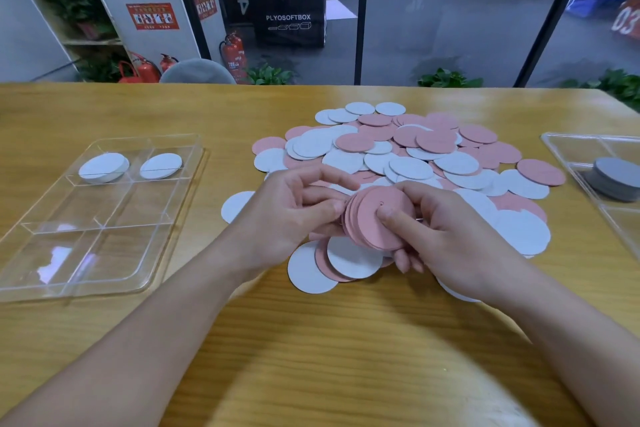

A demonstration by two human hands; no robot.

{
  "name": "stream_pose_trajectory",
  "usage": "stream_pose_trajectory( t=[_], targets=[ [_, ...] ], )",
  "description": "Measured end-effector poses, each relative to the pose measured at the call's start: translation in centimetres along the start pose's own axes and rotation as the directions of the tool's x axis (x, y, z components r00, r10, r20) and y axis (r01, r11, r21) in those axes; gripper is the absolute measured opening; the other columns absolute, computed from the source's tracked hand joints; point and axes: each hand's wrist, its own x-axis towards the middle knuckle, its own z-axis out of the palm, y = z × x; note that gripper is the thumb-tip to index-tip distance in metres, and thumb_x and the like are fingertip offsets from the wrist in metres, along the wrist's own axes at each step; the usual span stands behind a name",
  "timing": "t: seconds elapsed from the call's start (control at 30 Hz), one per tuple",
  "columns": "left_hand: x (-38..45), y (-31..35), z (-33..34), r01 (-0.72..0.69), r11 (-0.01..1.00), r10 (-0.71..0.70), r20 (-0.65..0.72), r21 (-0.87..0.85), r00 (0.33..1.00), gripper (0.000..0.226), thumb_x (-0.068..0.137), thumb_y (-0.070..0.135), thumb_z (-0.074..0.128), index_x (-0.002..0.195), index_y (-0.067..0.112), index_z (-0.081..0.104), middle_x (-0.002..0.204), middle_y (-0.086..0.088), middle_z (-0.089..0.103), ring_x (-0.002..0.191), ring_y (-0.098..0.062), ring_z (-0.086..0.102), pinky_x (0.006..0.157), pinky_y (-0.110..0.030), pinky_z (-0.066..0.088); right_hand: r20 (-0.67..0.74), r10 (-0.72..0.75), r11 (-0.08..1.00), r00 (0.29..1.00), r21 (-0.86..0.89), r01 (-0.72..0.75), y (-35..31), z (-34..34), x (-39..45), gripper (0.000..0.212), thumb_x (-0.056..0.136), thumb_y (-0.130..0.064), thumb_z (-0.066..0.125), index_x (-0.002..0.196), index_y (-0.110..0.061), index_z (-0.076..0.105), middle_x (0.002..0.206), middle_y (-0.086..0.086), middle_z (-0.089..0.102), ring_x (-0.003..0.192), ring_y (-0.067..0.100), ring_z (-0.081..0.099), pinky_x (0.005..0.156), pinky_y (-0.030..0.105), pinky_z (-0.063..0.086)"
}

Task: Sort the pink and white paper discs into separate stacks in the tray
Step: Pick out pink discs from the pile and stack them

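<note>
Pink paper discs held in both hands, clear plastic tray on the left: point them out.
Pink paper discs [379, 224], head view, face of the front disc.
Clear plastic tray [192, 180], head view, right rim.

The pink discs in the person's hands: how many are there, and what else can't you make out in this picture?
- Pink stack, head view: edges overlap and the fingers cover part, so no count is possible.
- Loose pile: the lower discs lie under the upper ones and under both hands.
- Right tray: cut off by the frame edge, so only one grey stack shows.
- Left tray: the height of its white stacks is unclear.
</note>
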Motion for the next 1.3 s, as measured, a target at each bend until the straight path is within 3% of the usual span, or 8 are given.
stream_pose_trajectory(
  t=[0.17, 0.27, 0.43, 0.63, 0.8, 0.97, 1.17, 1.3],
  targets=[
    [0.2, 0.1, -1.7, 0.002, 0.971, 0.029, -0.124, 0.239, 0.992, 0.031, 0.107, -0.003, 0.063, 0.125, 0.017, 0.078, 0.106, -0.009, 0.080, 0.092, -0.028, 0.079, 0.084, -0.040, 0.067, 0.025, 0.002, 0.998, 1.000, -0.067, 0.000, 0.1, -0.2, 0.0, 0.021, 0.112, -0.038, 0.061, 0.104, -0.020, 0.070, 0.059, 0.008, 0.066, 0.055, 0.016, 0.057, 0.060, 0.028, 0.044],
    [0.2, -0.1, -4.5, 0.115, 0.700, 0.079, -0.237, 0.705, 0.968, 0.013, 0.096, 0.026, 0.082, 0.104, 0.037, 0.080, 0.094, 0.010, 0.073, 0.079, -0.007, 0.066, 0.073, -0.025, 0.053, 0.026, 0.006, 0.996, 1.000, -0.086, -0.004, 0.2, -0.1, 0.0, 0.022, 0.112, -0.039, 0.061, 0.103, -0.021, 0.069, 0.058, 0.006, 0.066, 0.055, 0.016, 0.056, 0.059, 0.026, 0.043],
    [-0.5, 0.1, -5.5, 0.258, 0.579, -0.075, -0.264, 0.773, 0.961, 0.026, 0.083, 0.050, 0.090, 0.099, 0.037, 0.073, 0.094, 0.016, 0.064, 0.078, 0.003, 0.058, 0.063, -0.019, 0.039, 0.029, 0.004, 0.993, 1.000, -0.119, 0.000, -0.1, 0.2, -0.2, 0.022, 0.112, -0.040, 0.061, 0.102, -0.023, 0.069, 0.059, 0.007, 0.067, 0.055, 0.016, 0.055, 0.057, 0.023, 0.044],
    [-0.5, 0.2, -5.1, 0.285, 0.655, -0.121, -0.275, 0.700, 0.954, 0.039, 0.080, 0.041, 0.096, 0.104, 0.034, 0.065, 0.089, 0.006, 0.070, 0.067, -0.006, 0.061, 0.065, -0.031, 0.049, 0.027, 0.000, 0.993, 1.000, -0.116, 0.003, -0.1, 0.2, -0.2, 0.021, 0.112, -0.039, 0.061, 0.101, -0.023, 0.069, 0.059, 0.006, 0.066, 0.056, 0.016, 0.057, 0.058, 0.023, 0.044],
    [0.0, -0.2, -4.8, 0.160, 0.854, 0.010, -0.323, 0.494, 0.946, 0.015, 0.095, 0.027, 0.084, 0.104, 0.025, 0.073, 0.089, -0.002, 0.076, 0.067, -0.007, 0.062, 0.063, -0.025, 0.049, 0.008, -0.006, 0.994, 1.000, -0.113, 0.007, 0.0, 0.1, -0.2, 0.025, 0.113, -0.039, 0.060, 0.100, -0.018, 0.068, 0.058, 0.007, 0.066, 0.056, 0.016, 0.057, 0.059, 0.024, 0.042],
    [-0.1, -0.2, -4.2, 0.084, 0.931, 0.021, -0.282, 0.355, 0.959, 0.007, 0.101, 0.026, 0.081, 0.096, 0.021, 0.080, 0.095, -0.013, 0.078, 0.081, -0.018, 0.064, 0.080, -0.038, 0.048, -0.006, -0.002, 0.996, 1.000, -0.091, 0.002, 0.4, -0.1, -0.1, 0.028, 0.113, -0.042, 0.058, 0.101, -0.018, 0.065, 0.059, 0.007, 0.066, 0.059, 0.022, 0.057, 0.063, 0.042, 0.046],
    [-0.1, 0.0, -2.3, 0.011, 0.984, 0.006, -0.097, 0.177, 0.995, 0.012, 0.107, 0.010, 0.070, 0.105, -0.001, 0.073, 0.070, -0.002, 0.061, 0.056, -0.012, 0.050, 0.053, -0.023, 0.037, -0.002, 0.011, 0.998, 1.000, -0.067, -0.011, 0.4, 0.0, -0.1, 0.026, 0.114, -0.041, 0.057, 0.104, -0.017, 0.063, 0.063, 0.008, 0.069, 0.058, 0.022, 0.057, 0.061, 0.039, 0.047],
    [-0.3, -0.2, -0.4, 0.011, 0.991, -0.007, -0.031, 0.134, 1.000, 0.016, 0.111, 0.008, 0.063, 0.107, -0.005, 0.072, 0.073, -0.005, 0.059, 0.063, -0.014, 0.050, 0.056, -0.014, 0.042, 0.059, 0.014, 0.999, 0.998, -0.041, -0.012, -0.2, 0.2, -0.2, 0.023, 0.114, -0.037, 0.058, 0.106, -0.019, 0.067, 0.065, 0.009, 0.073, 0.056, 0.023, 0.057, 0.061, 0.038, 0.048]
  ],
)
